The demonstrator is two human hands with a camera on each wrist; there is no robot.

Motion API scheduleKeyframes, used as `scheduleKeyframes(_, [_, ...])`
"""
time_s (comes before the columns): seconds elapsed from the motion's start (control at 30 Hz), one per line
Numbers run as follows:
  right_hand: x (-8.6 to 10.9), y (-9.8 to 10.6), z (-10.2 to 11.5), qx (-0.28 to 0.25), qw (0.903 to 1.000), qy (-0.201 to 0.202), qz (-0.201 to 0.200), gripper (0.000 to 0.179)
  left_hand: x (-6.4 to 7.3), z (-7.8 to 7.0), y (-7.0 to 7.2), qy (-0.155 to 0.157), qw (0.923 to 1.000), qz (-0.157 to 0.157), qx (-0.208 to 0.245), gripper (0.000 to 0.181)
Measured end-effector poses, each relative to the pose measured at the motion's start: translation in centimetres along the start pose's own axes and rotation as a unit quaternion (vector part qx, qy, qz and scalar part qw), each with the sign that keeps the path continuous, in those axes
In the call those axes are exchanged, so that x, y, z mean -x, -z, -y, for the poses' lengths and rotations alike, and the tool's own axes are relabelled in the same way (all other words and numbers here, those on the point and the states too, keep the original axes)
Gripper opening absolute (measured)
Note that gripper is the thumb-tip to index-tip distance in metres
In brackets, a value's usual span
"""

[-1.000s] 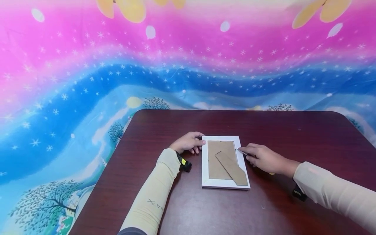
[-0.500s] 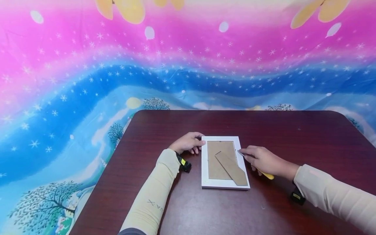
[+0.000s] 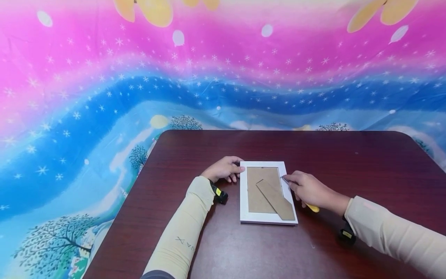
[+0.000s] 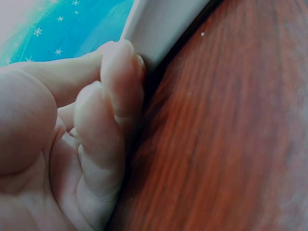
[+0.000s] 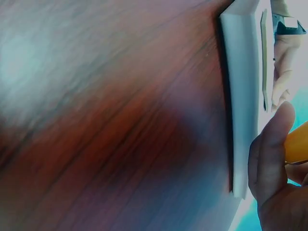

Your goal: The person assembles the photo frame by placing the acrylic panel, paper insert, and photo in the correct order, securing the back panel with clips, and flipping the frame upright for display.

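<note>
A white picture frame (image 3: 244, 197) lies face down on the dark red table, its brown backing board (image 3: 256, 199) and slanted easel leg (image 3: 277, 201) upward. My left hand (image 3: 223, 169) grips the frame's upper left edge, thumb on the border and fingers along the side. On the other side, my right hand (image 3: 309, 189) holds a slim tool with a yellow handle (image 3: 313, 208) and a thin metal tip (image 3: 285, 178). That tip is at the right border, near the backing's edge. In the right wrist view the handle (image 5: 298, 144) is orange-yellow, partly hidden by fingers.
The wooden table (image 3: 195, 151) extends around the frame on all sides. Behind it hangs a pink and blue cloth (image 3: 223, 77) with snowflakes and trees. Each wrist wears a black camera, such as the left wrist camera (image 3: 220, 196).
The right hand shifts slightly around the frame's right edge, and the yellow handle, mostly hidden at first, now shows below it. The left hand and the frame stay nearly still.
</note>
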State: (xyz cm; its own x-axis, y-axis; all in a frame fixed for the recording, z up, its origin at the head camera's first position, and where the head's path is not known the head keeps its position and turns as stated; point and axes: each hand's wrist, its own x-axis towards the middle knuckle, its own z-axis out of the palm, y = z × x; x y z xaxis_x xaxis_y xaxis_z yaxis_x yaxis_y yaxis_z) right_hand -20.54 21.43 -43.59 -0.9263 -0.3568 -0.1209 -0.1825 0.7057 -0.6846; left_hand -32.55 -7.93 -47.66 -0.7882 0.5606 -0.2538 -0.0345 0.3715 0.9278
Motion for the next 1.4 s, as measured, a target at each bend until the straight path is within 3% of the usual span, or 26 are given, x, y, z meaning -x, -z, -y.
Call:
scheduleKeyframes(0.43, [-0.2, -0.6, 0.2, 0.000, 0.9999, -0.008, -0.008, 0.043, 0.0, -0.1, -0.2, 0.009, 0.9999, -0.003, 0.008, 0.039])
scheduleKeyframes(0.7, [-0.3, -1.3, 0.0, 0.090, 0.9922, 0.047, -0.073, 0.039, 0.0, -0.2, -0.2, 0.016, 0.9998, -0.006, 0.007, 0.039])
scheduleKeyframes(1.13, [-0.2, -2.5, -0.3, 0.090, 0.9884, 0.065, -0.103, 0.043, 0.0, -0.3, 0.1, 0.018, 0.9997, -0.013, -0.006, 0.041])
scheduleKeyframes(1.4, [-0.2, -2.7, -0.6, 0.090, 0.9890, 0.068, -0.096, 0.045, 0.1, -0.5, 0.0, 0.017, 0.9998, -0.009, -0.005, 0.042])
